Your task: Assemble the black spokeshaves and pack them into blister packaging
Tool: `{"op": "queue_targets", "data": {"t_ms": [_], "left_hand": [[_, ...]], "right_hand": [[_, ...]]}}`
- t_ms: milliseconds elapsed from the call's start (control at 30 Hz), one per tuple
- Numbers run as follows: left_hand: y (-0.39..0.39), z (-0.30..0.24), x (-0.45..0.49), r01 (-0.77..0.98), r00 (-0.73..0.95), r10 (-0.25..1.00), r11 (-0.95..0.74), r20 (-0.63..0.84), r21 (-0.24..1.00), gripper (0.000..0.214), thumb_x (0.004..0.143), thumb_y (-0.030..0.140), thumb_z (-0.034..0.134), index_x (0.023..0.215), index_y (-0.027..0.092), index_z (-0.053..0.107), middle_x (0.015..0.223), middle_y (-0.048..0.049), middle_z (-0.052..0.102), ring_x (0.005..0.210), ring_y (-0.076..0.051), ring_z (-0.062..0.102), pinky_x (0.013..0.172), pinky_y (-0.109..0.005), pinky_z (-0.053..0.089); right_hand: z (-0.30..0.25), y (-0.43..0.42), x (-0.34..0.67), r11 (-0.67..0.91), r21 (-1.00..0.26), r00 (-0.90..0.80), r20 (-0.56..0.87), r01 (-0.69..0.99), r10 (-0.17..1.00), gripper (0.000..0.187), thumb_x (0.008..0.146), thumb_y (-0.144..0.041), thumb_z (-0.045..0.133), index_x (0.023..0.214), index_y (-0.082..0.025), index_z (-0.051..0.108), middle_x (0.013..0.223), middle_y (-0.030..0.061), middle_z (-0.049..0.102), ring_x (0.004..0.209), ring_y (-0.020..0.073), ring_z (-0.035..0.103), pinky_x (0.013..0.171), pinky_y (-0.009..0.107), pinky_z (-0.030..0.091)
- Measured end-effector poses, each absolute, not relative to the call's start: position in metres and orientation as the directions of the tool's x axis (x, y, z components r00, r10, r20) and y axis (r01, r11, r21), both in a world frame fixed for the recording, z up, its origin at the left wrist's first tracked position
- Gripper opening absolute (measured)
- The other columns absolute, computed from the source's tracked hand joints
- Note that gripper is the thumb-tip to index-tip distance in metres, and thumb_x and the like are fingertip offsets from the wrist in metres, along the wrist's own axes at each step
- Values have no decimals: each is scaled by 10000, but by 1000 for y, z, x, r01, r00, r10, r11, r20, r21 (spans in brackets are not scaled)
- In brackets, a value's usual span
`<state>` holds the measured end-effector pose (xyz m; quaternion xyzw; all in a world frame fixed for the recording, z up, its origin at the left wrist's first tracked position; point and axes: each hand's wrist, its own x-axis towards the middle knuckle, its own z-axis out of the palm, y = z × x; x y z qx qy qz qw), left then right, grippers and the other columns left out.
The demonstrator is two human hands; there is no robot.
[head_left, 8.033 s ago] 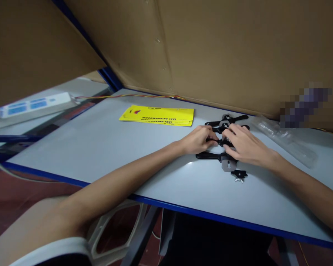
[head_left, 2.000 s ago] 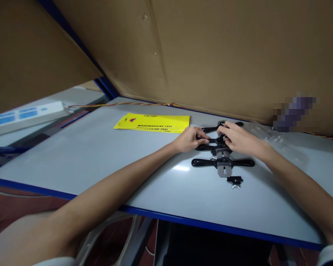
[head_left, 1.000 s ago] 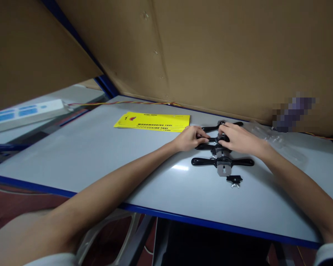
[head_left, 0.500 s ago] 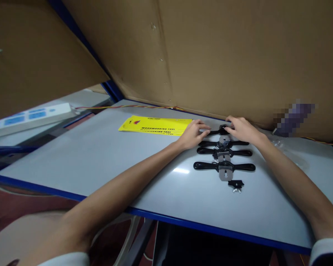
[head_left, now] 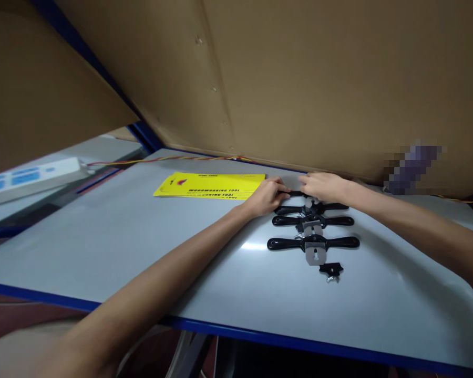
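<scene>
My left hand (head_left: pixel 270 197) is closed around the left end of the farthest black spokeshave (head_left: pixel 298 194). Over the middle of that same spokeshave, my right hand (head_left: pixel 324 186) has its fingers curled down onto it; the hand hides its right half. Three more spokeshaves lie in a column nearer to me: one (head_left: pixel 287 210) just below my hands, a middle one (head_left: pixel 286 221), and the nearest one (head_left: pixel 341 242). Grey blades sit across their centres, like the slotted blade (head_left: pixel 315 256) of the nearest. A loose black cap with a wing screw (head_left: pixel 331 270) rests below it.
Left of my left hand lies a stack of yellow cards (head_left: pixel 216 184) printed "WOODWORKING TOOL". A twisted red-yellow wire (head_left: pixel 181 157) follows the back edge of the grey table (head_left: pixel 122 236). Brown board (head_left: pixel 299 79) walls rise behind. A power strip (head_left: pixel 35 178) is at far left.
My left hand's fingers have closed on the far spokeshave's handle. My right hand has moved left and down over its middle. The view has shifted slightly; the other spokeshaves stay put.
</scene>
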<state>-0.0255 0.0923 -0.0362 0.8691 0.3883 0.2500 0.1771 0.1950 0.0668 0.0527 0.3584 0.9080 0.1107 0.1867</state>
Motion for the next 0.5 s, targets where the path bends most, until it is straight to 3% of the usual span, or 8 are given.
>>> {"op": "queue_targets", "data": {"t_ms": [67, 133, 233, 333, 400, 500], "left_hand": [[91, -37, -24, 590, 566, 765, -637, 308, 497, 284, 952, 245, 621, 1106, 178, 850, 1020, -117, 720, 918, -249, 665, 931, -388, 539], [90, -36, -23, 589, 564, 763, -639, 316, 495, 276, 955, 248, 625, 1094, 179, 853, 1009, -120, 718, 938, -256, 663, 938, -390, 535], [89, -35, -23, 590, 562, 765, -637, 314, 496, 265, 954, 253, 633, 1077, 175, 856, 996, -127, 718, 938, -262, 656, 928, -393, 531], [89, -35, -23, 594, 557, 773, -626, 304, 505, 272, 954, 264, 635, 1085, 171, 855, 985, -121, 717, 905, -249, 651, 902, -381, 530], [88, -34, -23, 593, 551, 779, -617, 298, 518, 272, 952, 285, 646, 1086, 175, 856, 962, -107, 713, 874, -237, 647, 878, -367, 530], [88, -35, -23, 587, 543, 787, -606, 293, 537, 275, 944, 301, 664, 1097, 176, 856, 931, -90, 704, 830, -222, 641, 843, -352, 529]], "right_hand": [[57, 65, 193, 731, 343, -700, -234, 590, 675, 362, 920, 0, 548, 1192, -164, 721, 1322, 161, 678, 1086, 257, 709, 866, 347, 477], [62, 64, 193, 650, 313, -631, -174, 693, 756, 351, 971, -90, 542, 1286, -162, 680, 1286, 180, 694, 1023, 273, 722, 794, 353, 473], [66, 65, 199, 511, 215, -470, -215, 832, 856, 261, 1026, -241, 525, 1161, -123, 715, 1061, 194, 740, 853, 285, 714, 661, 355, 425], [61, 69, 210, 524, 44, -499, -244, 851, 831, 212, 957, -111, 539, 1042, -168, 725, 986, 128, 733, 774, 219, 665, 640, 322, 400], [54, 71, 218, 568, -68, -571, -148, 820, 807, 273, 900, -19, 521, 992, -186, 716, 1011, 94, 721, 817, 185, 643, 707, 295, 421], [41, 71, 225, 522, -163, -530, -8, 837, 848, 178, 930, -105, 578, 1039, -176, 700, 953, 69, 700, 812, 182, 608, 750, 290, 431]]}}
